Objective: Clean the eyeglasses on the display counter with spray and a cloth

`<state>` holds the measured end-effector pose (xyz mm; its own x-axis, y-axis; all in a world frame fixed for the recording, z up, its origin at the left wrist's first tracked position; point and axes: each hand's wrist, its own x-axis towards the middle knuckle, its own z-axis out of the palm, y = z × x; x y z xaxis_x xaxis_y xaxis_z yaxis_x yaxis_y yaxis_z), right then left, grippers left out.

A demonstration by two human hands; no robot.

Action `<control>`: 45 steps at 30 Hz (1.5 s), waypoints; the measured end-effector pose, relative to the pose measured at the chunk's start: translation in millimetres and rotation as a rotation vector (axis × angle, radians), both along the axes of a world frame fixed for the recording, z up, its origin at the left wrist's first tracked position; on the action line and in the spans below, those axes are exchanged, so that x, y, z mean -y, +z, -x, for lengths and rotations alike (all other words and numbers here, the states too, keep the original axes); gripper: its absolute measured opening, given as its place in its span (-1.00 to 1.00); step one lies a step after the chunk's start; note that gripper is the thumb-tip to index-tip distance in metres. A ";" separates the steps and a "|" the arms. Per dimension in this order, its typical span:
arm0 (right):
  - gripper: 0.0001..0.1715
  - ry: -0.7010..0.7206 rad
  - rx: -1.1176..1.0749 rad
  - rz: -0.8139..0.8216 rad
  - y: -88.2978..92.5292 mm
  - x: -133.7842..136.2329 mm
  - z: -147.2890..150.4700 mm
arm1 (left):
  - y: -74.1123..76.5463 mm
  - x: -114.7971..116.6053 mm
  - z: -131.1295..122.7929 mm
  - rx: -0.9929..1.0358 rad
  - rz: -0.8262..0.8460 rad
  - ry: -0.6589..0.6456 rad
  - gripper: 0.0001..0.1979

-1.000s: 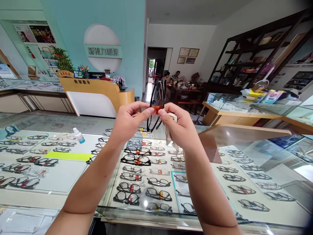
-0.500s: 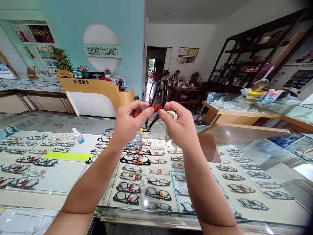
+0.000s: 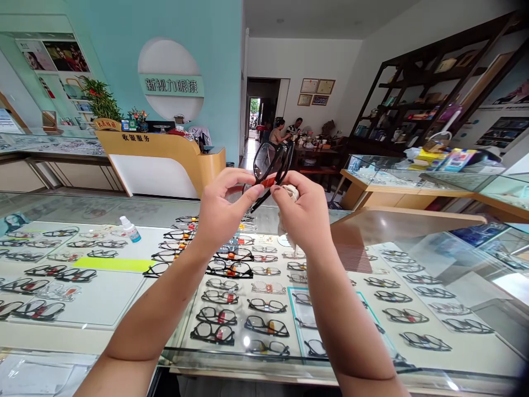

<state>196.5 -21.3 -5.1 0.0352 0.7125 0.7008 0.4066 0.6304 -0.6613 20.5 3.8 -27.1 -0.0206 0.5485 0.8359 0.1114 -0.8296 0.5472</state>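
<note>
A pair of black-framed glasses (image 3: 269,160) is held up in front of me, tilted, with a red tag (image 3: 268,181) at its middle. My left hand (image 3: 227,204) pinches the frame from the left between thumb and fingers. On the other side my right hand (image 3: 301,207) grips it too, thumb near the tag. A crumpled pale cloth (image 3: 289,226) is tucked in my right palm and hangs below it. Under both hands lies a glass display counter (image 3: 165,353) with rows of glasses (image 3: 268,326) inside.
A small white spray bottle (image 3: 131,230) with a blue label stands on the counter at left. Beyond it is a wooden cashier desk (image 3: 157,146). Two people (image 3: 279,132) sit at a dark table at the back. Another glass case (image 3: 384,173) stands at right.
The glasses have turned in my hands, so one lens now faces me more and the frame leans right. Both hands keep their hold.
</note>
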 end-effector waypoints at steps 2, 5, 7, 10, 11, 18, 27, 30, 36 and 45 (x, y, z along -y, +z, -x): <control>-0.76 -0.018 -0.003 0.003 -0.3 -0.2 0.6 | -1.1 -0.7 -1.7 0.018 -0.008 -0.006 -0.87; -0.78 -0.052 -0.002 -0.029 -0.9 -0.8 1.9 | -1.7 -0.5 -4.1 0.041 -0.026 0.014 -0.82; -0.82 -0.078 -0.007 -0.056 -1.5 -1.5 2.5 | -1.6 0.0 -5.3 0.064 -0.037 0.021 -0.80; -0.90 -0.098 -0.038 -0.058 -2.0 -3.3 2.4 | -0.7 1.1 -6.4 0.107 -0.051 0.030 -0.78; -0.91 -0.092 -0.054 -0.056 -2.1 -4.2 2.2 | -0.2 1.5 -6.6 0.124 -0.057 0.038 -0.76; -0.86 0.017 -0.174 0.036 -1.2 -13.2 -0.2 | 2.4 -2.9 -3.6 0.249 -0.059 0.040 -0.71; -0.90 0.126 -0.314 0.240 4.7 -14.2 -0.9 | -0.2 -20.9 7.0 0.478 -0.024 -0.102 -0.60; -0.87 0.164 -0.352 0.268 3.9 -15.1 0.3 | 0.0 -21.6 9.6 0.537 -0.001 -0.111 -0.62; -0.65 0.073 -0.159 0.292 -0.2 -13.6 -5.9 | 3.8 -22.2 10.4 0.460 -0.053 -0.033 -0.59; -0.59 0.234 0.055 0.159 1.3 16.3 8.7 | 6.6 -3.0 3.0 0.213 -0.179 0.121 -0.67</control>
